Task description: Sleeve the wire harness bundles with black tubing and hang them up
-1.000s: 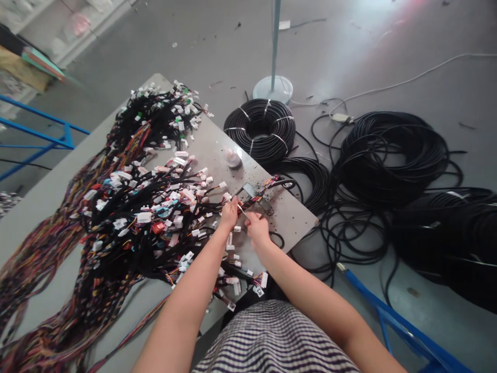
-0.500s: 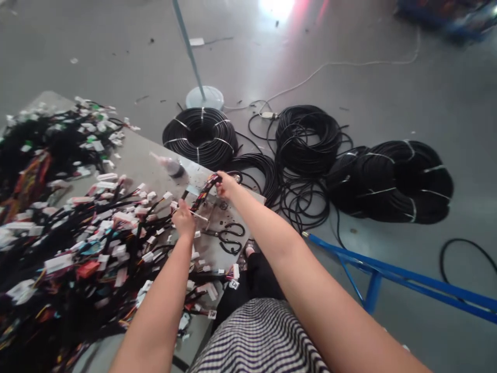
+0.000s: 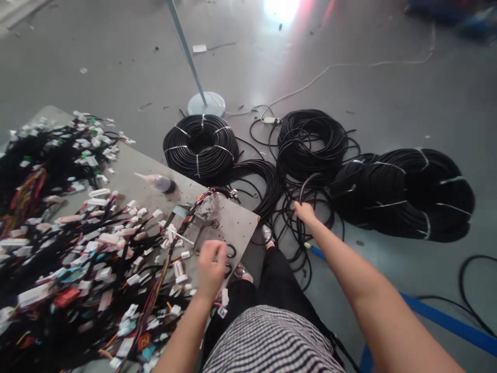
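Note:
My right hand (image 3: 305, 212) is closed on a length of black tubing (image 3: 310, 178) that bends up from the loose coils on the floor. Over the table's near corner, my left hand (image 3: 213, 267) has its fingers curled in; anything inside them is hidden. Right beside it show the black handle loops of scissors (image 3: 231, 251), whose blades the hand covers. A wire harness (image 3: 194, 207) with many-coloured wires lies across a metal bracket (image 3: 181, 211) on the table, held by neither hand. A white stick (image 3: 182, 237) rests close to it.
Harnesses with white connectors (image 3: 104, 238) are heaped over the table (image 3: 240, 220). A squeeze bottle (image 3: 159, 182) lies near its far edge. Black coils (image 3: 200, 147) and further coils (image 3: 423, 191) sit on the floor, with a pole base (image 3: 205, 105) behind. A blue bar (image 3: 446, 316) stands at right.
My right hand has let go of the harness and moved right to the black tubing. My left hand has left the harness and come nearer, over the scissors.

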{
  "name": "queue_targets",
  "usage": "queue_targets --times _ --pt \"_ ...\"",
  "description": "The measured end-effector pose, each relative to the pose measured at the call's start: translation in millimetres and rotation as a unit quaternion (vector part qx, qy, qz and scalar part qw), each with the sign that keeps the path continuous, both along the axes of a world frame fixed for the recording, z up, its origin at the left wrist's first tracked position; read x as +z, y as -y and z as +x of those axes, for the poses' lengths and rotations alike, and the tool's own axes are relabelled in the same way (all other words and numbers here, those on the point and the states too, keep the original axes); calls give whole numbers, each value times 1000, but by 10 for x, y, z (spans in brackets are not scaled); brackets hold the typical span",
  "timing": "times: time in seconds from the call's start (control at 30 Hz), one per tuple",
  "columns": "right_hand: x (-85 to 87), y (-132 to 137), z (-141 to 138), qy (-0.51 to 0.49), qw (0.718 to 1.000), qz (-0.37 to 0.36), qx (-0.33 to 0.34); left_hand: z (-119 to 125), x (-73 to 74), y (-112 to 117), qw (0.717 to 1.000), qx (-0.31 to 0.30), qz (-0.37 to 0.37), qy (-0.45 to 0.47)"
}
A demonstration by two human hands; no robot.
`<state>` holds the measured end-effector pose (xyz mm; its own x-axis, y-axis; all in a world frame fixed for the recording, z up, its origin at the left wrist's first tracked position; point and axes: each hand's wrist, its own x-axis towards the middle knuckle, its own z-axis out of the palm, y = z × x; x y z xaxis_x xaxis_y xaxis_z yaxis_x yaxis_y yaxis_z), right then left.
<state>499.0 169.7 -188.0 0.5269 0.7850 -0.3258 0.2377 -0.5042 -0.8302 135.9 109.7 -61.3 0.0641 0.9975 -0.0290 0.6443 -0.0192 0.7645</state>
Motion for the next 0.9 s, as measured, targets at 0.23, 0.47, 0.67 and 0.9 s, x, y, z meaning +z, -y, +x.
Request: queue_targets --times 0.23,0.47,0.67,0.9 --pt "-959 -436 358 135 970 -177 101 1257 -698 -703 993 -116 -7 -13" --pt "-1460 -1990 450 175 963 -111 171 1448 -939 -1035 987 -116 43 -104" --pt "-1793 -2817 137 179 959 27 218 1478 -863 -1043 988 -114 17 -103" --pt "-2057 -1951 -487 165 772 -196 581 1506 -854 -1103 985 -112 0 -131"
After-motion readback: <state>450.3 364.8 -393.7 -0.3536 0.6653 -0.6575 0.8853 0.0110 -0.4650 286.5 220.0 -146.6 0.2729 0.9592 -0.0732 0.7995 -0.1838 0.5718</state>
